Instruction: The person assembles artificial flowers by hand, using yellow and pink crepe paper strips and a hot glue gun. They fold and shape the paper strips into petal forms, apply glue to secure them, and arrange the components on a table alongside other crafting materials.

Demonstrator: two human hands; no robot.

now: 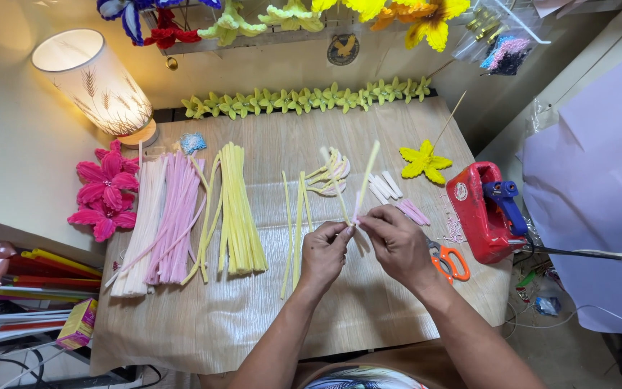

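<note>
1. A lit lamp [95, 83] stands at the table's far left corner, with pink flowers [106, 191] below it.
2. White, pink and yellow pipe cleaner bundles [181, 220] lie on the wooden table [203, 324].
3. The left hand [323, 252] pinches the pale yellow pipe cleaners [363, 180] at their base, above the table's middle.
4. The right hand [397, 241] grips the same stems, fingertips touching the left.
5. Orange scissors [451, 261], a yellow flower [424, 162] and a red glue gun stand [485, 212] sit on the right.
</note>
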